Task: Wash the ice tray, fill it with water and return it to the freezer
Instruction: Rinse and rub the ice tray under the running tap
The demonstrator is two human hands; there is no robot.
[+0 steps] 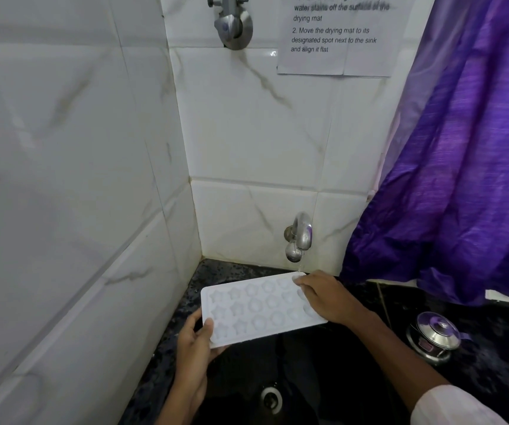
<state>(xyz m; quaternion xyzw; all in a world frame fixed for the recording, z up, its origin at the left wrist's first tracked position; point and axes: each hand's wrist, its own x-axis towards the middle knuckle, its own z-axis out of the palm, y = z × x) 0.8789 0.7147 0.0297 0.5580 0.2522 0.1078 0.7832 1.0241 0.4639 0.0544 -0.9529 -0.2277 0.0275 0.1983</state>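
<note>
Here the washing step looks to be in hand: the white ice tray (pixel 262 308) is held over the dark sink (pixel 308 378), its far right corner just under the lower tap (pixel 298 237), from which a thin trickle of water (pixel 299 267) seems to fall (it is faint, so the flow is hard to judge).

The left hand (pixel 196 348) grips the tray's near left end, thumb pressed on top of the rim and the other fingers curled beneath. The right hand (pixel 323 297) lies over the far right end, fingers flattened together across the outermost moulds with the fingertips at the corner below the tap; whether it is rubbing or only steadying I cannot tell.

The tray faces up, star-shaped and round moulds showing. Its long axis runs left to right across the sink, the right end angled away towards the tiled wall (pixel 256 216); it seems to sit close to level, not resting on the speckled desk (pixel 216 271).

Next, I would judge, the tray needs sliding sideways under the stream so each row gets rinsed, then tipping to drain before it is held flat for filling. The drain (pixel 271 398) lies directly below, so spill goes where it should.
</note>
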